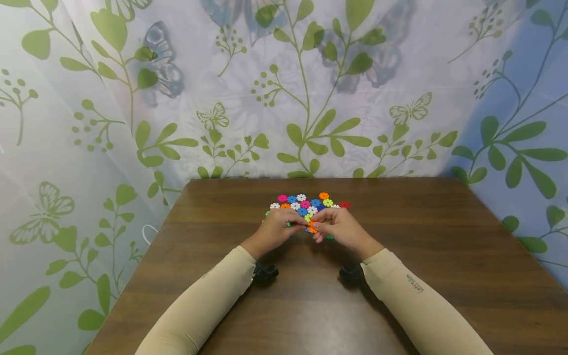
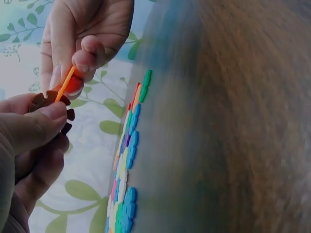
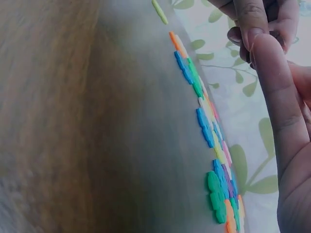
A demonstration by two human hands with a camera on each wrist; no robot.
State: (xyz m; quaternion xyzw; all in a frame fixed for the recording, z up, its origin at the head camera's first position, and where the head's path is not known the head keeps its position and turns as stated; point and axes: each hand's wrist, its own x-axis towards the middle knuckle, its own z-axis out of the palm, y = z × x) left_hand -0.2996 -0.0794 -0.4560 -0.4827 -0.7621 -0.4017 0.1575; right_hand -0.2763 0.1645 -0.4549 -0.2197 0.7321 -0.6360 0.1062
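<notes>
My left hand (image 1: pixel 277 229) pinches a notched, flower-shaped plastic disc (image 2: pixel 44 101) between thumb and fingers; it looks dark reddish-brown in the left wrist view. My right hand (image 1: pixel 343 229) pinches an orange flower disc (image 2: pixel 66 83), seen edge-on. The two discs meet at an angle between the hands; whether their notches interlock, I cannot tell. In the right wrist view the right thumb (image 3: pixel 274 82) hides most of both pieces. Just beyond the hands, many-coloured flower discs (image 1: pixel 301 211) lie flat, partly covered by the fingers.
The brown wooden table (image 1: pixel 443 236) carries the spread of discs near its far middle. An orange disc (image 1: pixel 324 195) and a red disc (image 1: pixel 344 204) lie at the spread's far and right edges. Behind the table hangs a leaf-and-butterfly patterned curtain (image 1: pixel 248 113).
</notes>
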